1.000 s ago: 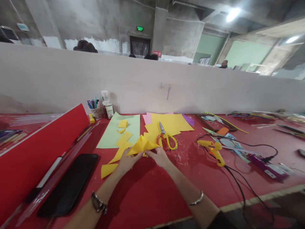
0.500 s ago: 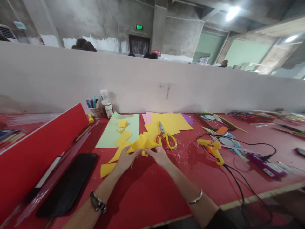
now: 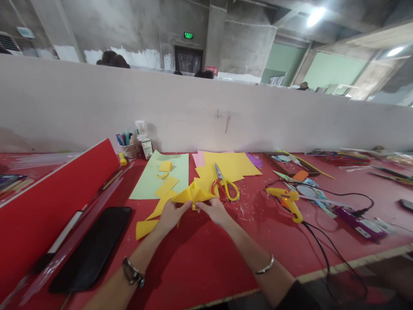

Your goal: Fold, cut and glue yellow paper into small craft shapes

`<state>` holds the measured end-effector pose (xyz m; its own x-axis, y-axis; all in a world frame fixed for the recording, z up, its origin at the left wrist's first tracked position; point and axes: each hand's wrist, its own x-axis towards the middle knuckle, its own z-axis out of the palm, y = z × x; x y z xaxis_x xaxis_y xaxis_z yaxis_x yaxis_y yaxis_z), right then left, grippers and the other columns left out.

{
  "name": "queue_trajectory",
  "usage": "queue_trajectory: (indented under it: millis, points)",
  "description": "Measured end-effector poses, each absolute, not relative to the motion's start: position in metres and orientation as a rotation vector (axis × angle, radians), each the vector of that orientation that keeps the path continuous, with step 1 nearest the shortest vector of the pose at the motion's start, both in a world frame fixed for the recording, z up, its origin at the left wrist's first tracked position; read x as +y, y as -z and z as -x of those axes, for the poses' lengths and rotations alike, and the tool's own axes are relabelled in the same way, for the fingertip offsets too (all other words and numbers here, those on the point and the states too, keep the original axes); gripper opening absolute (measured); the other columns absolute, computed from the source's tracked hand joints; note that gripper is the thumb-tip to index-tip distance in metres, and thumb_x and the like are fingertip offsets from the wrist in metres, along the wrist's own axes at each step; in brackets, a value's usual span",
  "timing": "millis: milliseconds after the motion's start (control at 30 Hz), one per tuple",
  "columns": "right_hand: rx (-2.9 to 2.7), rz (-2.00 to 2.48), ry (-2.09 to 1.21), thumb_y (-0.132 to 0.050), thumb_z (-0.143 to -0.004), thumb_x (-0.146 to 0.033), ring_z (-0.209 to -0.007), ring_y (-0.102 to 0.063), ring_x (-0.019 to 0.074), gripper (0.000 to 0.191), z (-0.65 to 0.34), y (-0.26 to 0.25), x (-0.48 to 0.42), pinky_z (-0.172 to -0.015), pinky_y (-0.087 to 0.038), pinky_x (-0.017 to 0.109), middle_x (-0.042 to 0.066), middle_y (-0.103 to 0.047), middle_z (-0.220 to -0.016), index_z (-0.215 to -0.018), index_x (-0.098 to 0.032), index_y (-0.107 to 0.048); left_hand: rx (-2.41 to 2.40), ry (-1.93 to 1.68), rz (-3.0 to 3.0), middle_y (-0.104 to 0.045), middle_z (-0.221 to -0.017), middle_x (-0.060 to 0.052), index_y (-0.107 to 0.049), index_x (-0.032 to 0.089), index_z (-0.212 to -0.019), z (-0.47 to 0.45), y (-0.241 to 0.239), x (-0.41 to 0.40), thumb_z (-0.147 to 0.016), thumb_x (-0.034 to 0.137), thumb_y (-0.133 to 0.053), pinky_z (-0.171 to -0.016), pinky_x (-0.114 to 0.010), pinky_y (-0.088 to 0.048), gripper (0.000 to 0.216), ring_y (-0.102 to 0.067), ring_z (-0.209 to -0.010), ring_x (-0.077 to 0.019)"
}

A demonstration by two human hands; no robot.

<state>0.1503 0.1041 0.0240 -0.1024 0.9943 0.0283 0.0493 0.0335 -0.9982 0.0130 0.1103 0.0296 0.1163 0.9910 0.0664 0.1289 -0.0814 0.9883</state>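
A folded piece of yellow paper [image 3: 193, 192] is held up between my two hands, with a raised ridge in its middle and a point out to each side. My left hand [image 3: 173, 213] pinches its left half, and my right hand [image 3: 215, 209] pinches the right half near the centre. The fingers behind the paper are hidden. Yellow paper pieces [image 3: 146, 229] lie beside and beyond my left hand. Just past my right hand rest scissors [image 3: 226, 186] with red and yellow handles, partly on a stack of yellow sheets [image 3: 230, 165].
A pale green sheet [image 3: 176, 161] bears small yellow pieces. To the right lie a yellow glue gun [image 3: 288, 199] with its cord and a purple power strip [image 3: 360, 224]. On the left are a black phone [image 3: 93, 249], a red board [image 3: 64, 185] and a pen cup [image 3: 129, 150].
My hands stay in almost the same place. The yellow paper's middle ridge looks slightly sharper and its folds more defined than before.
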Motion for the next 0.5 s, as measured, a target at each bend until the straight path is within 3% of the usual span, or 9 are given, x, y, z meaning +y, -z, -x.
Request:
queue_trajectory:
  millis: [167,500]
  points:
    - [-1.306,1.127,-1.266,-0.064,-0.049,-0.044,-0.05,-0.048,0.0093,0.031,-0.1486,-0.022,0.105,-0.054,-0.041,0.024,-0.003,-0.055,-0.054,-0.058,-0.016,-0.056,1.207,-1.168,-1.438,-0.04,-0.042,0.006,-0.041,0.018,-0.044,-0.0136,-0.0207,0.1132,-0.05,0.045,-0.055,-0.044,-0.021,-0.033,0.031,-0.039,-0.042,-0.0079]
    - [-1.354,1.077,-1.316,-0.064,-0.05,-0.048,-0.05,-0.046,0.0088,0.034,-0.151,-0.0194,0.1046,-0.051,-0.038,0.023,-0.004,-0.051,-0.053,-0.058,-0.017,-0.055,1.041,-1.099,-1.535,-0.051,-0.053,0.003,-0.051,0.016,-0.055,-0.0138,-0.0257,0.1103,-0.058,0.037,-0.052,-0.054,-0.022,-0.039,0.021,-0.047,-0.053,-0.0104]
